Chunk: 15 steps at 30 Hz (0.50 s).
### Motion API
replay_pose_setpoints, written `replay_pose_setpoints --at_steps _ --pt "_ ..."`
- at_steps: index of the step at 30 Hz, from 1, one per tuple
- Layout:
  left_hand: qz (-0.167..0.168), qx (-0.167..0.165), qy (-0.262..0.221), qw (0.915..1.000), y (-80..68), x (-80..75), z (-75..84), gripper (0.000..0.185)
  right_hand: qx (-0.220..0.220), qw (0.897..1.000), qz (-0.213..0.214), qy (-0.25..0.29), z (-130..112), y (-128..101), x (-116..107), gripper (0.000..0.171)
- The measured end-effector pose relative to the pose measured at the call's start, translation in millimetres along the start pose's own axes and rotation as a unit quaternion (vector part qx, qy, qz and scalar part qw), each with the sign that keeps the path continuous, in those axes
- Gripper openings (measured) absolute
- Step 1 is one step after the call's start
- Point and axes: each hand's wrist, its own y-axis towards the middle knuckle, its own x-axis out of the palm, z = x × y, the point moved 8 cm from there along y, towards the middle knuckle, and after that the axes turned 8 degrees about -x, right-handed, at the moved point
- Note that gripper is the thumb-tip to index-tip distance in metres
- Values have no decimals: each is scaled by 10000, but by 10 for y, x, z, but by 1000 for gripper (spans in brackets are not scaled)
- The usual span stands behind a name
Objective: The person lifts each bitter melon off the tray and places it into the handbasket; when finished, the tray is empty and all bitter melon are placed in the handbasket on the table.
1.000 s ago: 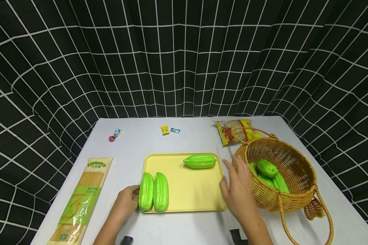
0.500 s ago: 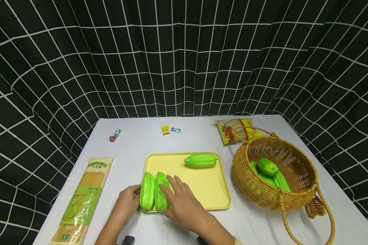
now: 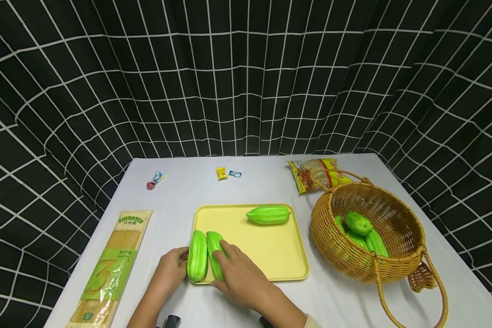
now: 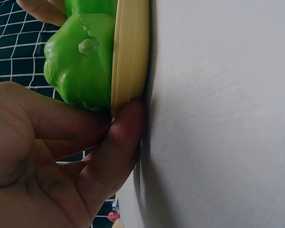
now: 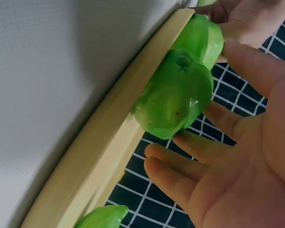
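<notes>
Two long, ribbed green fruits lie side by side at the near left of a yellow tray (image 3: 266, 259). My left hand (image 3: 169, 269) pinches the tray's left rim between thumb and finger, beside the left green fruit (image 3: 197, 257). My right hand (image 3: 242, 273) reaches over the right green fruit (image 3: 214, 246), fingers loosely spread and touching it. That fruit leans, its far end toward the left one. In the right wrist view the fingers (image 5: 209, 147) look fairly straight around its end. A third green fruit (image 3: 268, 215) lies crosswise at the tray's far right.
A wicker basket (image 3: 332, 246) with several green fruits stands at the right, its handle loop hanging toward me. Behind it lies a yellow snack bag (image 3: 307, 175). A spaghetti pack (image 3: 110, 264) is at the left. Small sweets (image 3: 221, 173) and a lollipop (image 3: 151, 184) lie farther back.
My right hand has come from beside the basket leftward onto the right green fruit, which has tilted slightly. My left hand stays at the tray's rim.
</notes>
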Motion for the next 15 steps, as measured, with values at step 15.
replay_pose_setpoints --at_steps 15 --pt "10 54 141 9999 -5 2 37 38 -63 9989 453 113 40 -6 -55 39"
